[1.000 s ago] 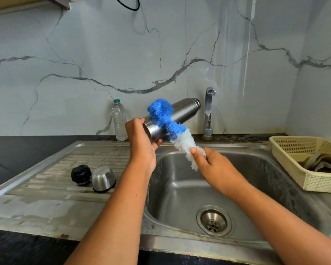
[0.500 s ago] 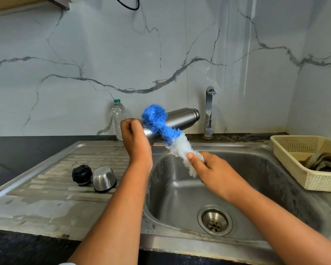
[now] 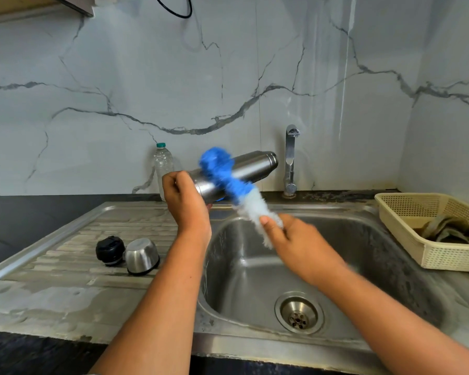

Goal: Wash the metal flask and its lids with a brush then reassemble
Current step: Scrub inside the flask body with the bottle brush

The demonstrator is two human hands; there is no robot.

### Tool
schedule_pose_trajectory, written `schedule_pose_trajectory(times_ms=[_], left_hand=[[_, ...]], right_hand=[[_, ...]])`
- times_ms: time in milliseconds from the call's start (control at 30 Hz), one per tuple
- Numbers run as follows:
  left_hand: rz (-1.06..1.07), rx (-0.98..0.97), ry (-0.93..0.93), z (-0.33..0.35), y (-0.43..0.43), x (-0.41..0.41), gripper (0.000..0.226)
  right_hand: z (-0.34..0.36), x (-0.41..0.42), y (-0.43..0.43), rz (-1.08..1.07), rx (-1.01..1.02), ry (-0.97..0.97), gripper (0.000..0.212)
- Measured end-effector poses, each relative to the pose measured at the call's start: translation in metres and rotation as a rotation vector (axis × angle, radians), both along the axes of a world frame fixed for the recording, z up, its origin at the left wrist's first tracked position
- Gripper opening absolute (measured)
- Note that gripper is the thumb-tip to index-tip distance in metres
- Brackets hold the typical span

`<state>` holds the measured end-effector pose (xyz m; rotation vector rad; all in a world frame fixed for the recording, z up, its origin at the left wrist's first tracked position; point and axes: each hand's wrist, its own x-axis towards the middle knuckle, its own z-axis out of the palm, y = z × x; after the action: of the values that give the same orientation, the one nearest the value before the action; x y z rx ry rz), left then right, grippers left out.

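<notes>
- Metal flask (image 3: 255,166), centre of the frame: a plain cylinder of brushed steel with no lid on it, held almost level above the left rim of the sink (image 3: 363,239); its far end rises slightly toward the tap (image 3: 291,161) and carries a stepped band; soft reflections run along its side; which end is the mouth cannot be told
- Left hand (image 3: 186,201) is wrapped round the flask's near end, fingers curled about the steel, back of the hand to the camera
- Brush (image 3: 228,177), fluffy blue at the top and fluffy white lower down, lies aslant across the flask's side, touching it; the blue head stands above the flask, the white part hangs below and to the right; motion blur softens it
- Right hand (image 3: 295,239), over the basin just right of centre, grips the white end of the brush, thumb laid on top; the hand is blurred
- Lower left, on the ribbed drainboard (image 3: 65,280): the black lid (image 3: 110,250) and the steel cup lid (image 3: 142,255) side by side, just about touching; the steel one sits rim down
- Behind the left hand, a clear plastic bottle (image 3: 163,163) with a green cap stands against the veined marble wall
- Right edge: a cream basket (image 3: 404,209) holds a crumpled cloth (image 3: 450,231); the drain (image 3: 299,312) shows at the basin's bottom
</notes>
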<state>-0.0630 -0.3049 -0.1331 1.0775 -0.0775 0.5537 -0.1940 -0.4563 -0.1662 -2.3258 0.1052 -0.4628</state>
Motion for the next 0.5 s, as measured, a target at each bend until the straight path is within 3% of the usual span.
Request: schedule_pose_trajectory(times_ms=[367,500], left_hand=[[0.034,-0.056,-0.025,0.002,0.008,0.004,0.011],[0.005,0.017,-0.044,0.003,0.004,-0.001,0.012]], right_hand=[[-0.002,-0.001,0.011,0.096,0.019,0.045,0.044],[0.003,0.006,0.016,0.068,0.035,0.002,0.046]])
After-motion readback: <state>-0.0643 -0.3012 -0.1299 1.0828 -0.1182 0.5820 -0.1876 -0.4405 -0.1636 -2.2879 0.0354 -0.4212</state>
